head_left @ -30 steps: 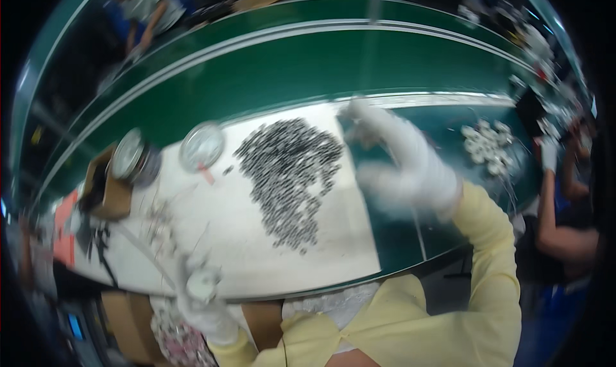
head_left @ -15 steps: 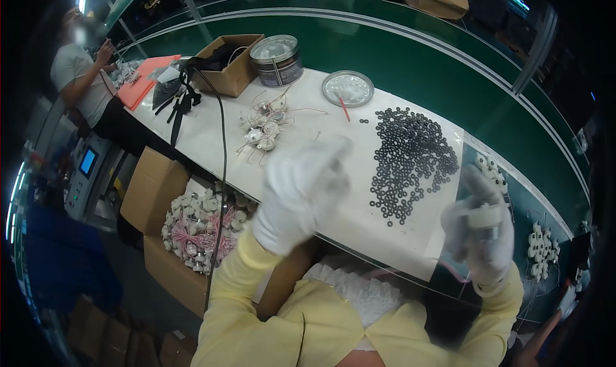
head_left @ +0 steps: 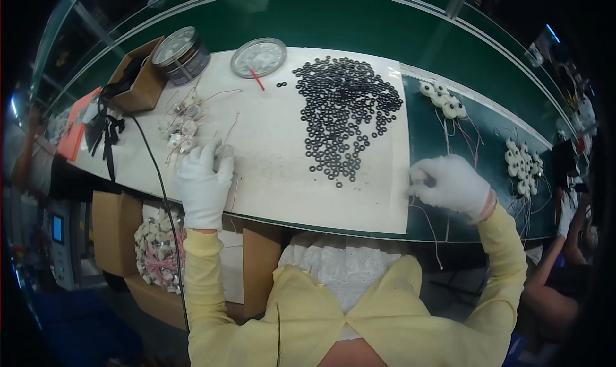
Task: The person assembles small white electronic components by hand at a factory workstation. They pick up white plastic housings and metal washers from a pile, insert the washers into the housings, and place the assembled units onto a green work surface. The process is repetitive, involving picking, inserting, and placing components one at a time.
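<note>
Fingers [head_left: 221,154] of the left hand [head_left: 202,184] pinch a small part [head_left: 224,151]; the right hand [head_left: 452,184] is curled shut on a wire [head_left: 427,216].

Both hands wear white gloves. Left hand rests on the white mat [head_left: 269,168] near its front edge, just beside a pile of wired parts [head_left: 183,126]. Right hand sits at the mat's right edge, on the green belt [head_left: 475,129]. Black rings [head_left: 343,113] lie heaped between the hands, toward the back. A tin [head_left: 181,54], a lid [head_left: 258,57] and a box [head_left: 138,81] stand at the back left corner.
</note>
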### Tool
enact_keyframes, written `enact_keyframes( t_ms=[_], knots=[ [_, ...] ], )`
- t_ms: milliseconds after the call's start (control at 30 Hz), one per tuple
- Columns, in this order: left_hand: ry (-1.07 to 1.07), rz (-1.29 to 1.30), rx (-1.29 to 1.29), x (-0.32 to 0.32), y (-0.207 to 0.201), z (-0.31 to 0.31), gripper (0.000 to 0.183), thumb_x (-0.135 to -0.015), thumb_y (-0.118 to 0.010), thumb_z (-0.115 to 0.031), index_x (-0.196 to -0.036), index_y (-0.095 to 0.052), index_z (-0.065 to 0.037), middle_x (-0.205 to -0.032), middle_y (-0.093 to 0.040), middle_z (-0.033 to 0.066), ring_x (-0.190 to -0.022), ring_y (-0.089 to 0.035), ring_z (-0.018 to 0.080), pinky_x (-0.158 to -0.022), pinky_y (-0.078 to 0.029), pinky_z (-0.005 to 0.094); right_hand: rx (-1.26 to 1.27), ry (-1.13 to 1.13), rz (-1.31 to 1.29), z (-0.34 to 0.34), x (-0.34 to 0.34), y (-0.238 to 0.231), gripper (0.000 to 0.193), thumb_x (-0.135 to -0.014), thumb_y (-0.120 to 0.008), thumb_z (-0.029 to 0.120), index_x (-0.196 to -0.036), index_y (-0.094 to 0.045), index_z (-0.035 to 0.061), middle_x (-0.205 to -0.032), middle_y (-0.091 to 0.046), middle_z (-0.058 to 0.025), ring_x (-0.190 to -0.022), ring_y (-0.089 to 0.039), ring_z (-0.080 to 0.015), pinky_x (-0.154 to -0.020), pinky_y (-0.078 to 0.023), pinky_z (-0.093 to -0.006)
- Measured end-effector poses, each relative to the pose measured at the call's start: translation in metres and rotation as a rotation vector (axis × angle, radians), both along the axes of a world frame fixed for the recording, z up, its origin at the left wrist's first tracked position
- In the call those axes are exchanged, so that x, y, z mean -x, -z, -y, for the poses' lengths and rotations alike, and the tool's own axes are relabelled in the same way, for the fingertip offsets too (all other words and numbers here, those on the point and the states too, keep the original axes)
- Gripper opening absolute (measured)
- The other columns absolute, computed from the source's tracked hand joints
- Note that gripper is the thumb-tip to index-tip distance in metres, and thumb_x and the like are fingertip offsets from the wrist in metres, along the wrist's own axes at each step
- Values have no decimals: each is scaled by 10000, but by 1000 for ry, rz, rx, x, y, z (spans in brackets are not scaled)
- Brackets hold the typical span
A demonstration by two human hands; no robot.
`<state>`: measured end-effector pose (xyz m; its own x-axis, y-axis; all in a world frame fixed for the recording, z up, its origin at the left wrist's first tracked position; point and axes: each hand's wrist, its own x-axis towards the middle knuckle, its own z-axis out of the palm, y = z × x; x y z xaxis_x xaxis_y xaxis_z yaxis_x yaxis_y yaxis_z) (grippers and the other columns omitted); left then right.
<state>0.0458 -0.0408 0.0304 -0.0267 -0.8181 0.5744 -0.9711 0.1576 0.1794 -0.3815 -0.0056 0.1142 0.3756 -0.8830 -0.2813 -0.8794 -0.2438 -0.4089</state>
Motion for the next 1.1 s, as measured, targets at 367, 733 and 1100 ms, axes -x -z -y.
enact_keyframes(
  t_ms=[367, 733, 1100],
  knots=[
    [60, 172, 111, 19, 11, -7, 305, -846, -806, -246, -1111, -729, -117, -1076, -674, 116, -1045, -618, 328, -876, -501, 457, 188, -258, 239, 18, 3, 30, 440, -949, -643, 212, -1343, -649, 17, -760, -705, -150, -649, -654, -389, -645, -528, -454],
    [66, -82, -7, 27, 12, -16, 185, -848, -804, -210, -981, -729, -104, -929, -686, 74, -938, -634, 312, -842, -488, 449, 623, -87, -306, -11, -36, 50, 312, -843, -808, 360, -1027, -731, 120, -656, -648, -28, -522, -604, -248, -543, -428, -395],
    [75, -133, 1, 28, 12, -11, 161, -839, -807, -188, -958, -726, -114, -817, -602, 64, -813, -594, 288, -749, -468, 442, -141, 476, 616, -5, -46, 45, 279, -977, -738, 249, -1125, -687, 18, -882, -734, -35, -773, -683, -125, -750, -514, -256]
  ],
)
